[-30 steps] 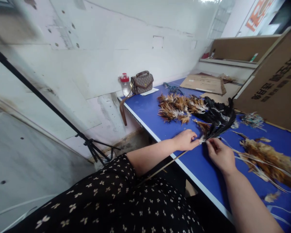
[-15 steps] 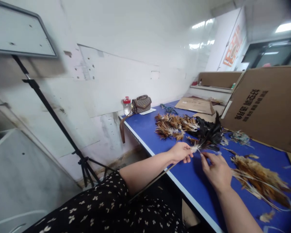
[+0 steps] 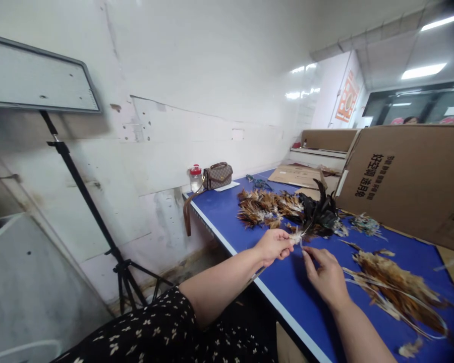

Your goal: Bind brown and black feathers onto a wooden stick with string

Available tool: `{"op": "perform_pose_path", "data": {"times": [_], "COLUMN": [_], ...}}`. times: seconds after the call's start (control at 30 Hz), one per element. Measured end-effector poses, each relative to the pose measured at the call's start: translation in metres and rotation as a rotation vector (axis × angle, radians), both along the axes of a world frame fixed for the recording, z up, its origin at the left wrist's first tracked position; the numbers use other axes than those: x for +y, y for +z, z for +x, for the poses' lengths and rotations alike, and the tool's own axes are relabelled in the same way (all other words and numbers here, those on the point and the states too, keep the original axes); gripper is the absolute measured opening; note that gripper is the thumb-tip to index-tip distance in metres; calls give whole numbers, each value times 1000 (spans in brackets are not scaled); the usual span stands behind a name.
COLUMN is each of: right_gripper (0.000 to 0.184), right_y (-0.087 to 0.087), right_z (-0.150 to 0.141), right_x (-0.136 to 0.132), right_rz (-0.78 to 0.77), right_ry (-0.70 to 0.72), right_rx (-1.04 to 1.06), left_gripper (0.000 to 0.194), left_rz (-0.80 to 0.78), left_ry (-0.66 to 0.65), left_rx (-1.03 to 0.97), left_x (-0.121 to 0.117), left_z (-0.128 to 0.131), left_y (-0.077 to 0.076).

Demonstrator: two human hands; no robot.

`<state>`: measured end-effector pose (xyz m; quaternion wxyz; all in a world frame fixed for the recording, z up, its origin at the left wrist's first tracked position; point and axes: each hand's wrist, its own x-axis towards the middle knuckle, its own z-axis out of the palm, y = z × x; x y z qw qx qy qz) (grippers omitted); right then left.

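The right hand (image 3: 326,275) has thumb and forefinger nearly together beside the quills, perhaps on a thin pale strip. The left hand (image 3: 275,247) pinches the whitish base of a dark feather bunch (image 3: 320,214) above the blue surface (image 3: 227,214). Beyond lie brown feathers (image 3: 265,204); farther, a handbag (image 3: 218,176).

A brown checked handbag (image 3: 218,176) sits beside a red-lidded jar (image 3: 195,178).
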<state>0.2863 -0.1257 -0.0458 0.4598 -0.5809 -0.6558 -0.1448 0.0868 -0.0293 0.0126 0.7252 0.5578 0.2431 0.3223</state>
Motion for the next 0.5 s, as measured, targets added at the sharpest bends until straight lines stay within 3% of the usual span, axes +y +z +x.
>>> {"op": "perform_pose_path", "data": {"times": [0.1, 0.3, 0.4, 0.5], "right_gripper": [36, 63, 71, 76], "right_y": [8, 8, 5, 5], "right_z": [-4, -6, -3, -1], "right_x": [-2, -3, -5, -7], "right_rz": [44, -165, -210, -249], "right_ry": [-20, 96, 42, 15], "right_rx": [26, 282, 404, 393], "left_gripper": [44, 36, 26, 25], "left_rz": [-9, 8, 69, 76], "left_ry": [-10, -84, -106, -131], "left_rx": [47, 132, 151, 185], "left_x": [-2, -18, -24, -25], "left_z": [-2, 13, 20, 19], "left_y": [-8, -23, -27, -27]}}
